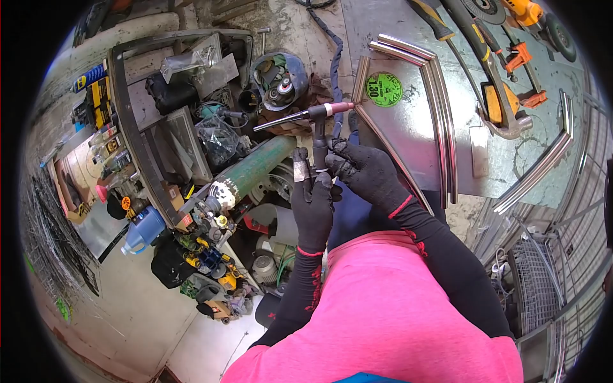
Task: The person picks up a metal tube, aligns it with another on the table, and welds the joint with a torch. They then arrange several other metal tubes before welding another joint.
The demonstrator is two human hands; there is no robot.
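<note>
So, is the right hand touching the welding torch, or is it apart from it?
Touching. The head view shows the gloved right hand wrapped around the handle of the welding torch, fingers closed on it, with no gap. The left hand grips below.

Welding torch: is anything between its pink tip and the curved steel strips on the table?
Nothing visible. The welding torch, gripped by both gloved hands, left hand and right hand, points its tip across open air toward the curved steel strips.

Shirt: bright pink, short sleeves.
Sleeves: long, black, with red stitching.
Gloves: black on the left hand (312, 207) and the right hand (368, 172), red trim at the wrists.
</note>
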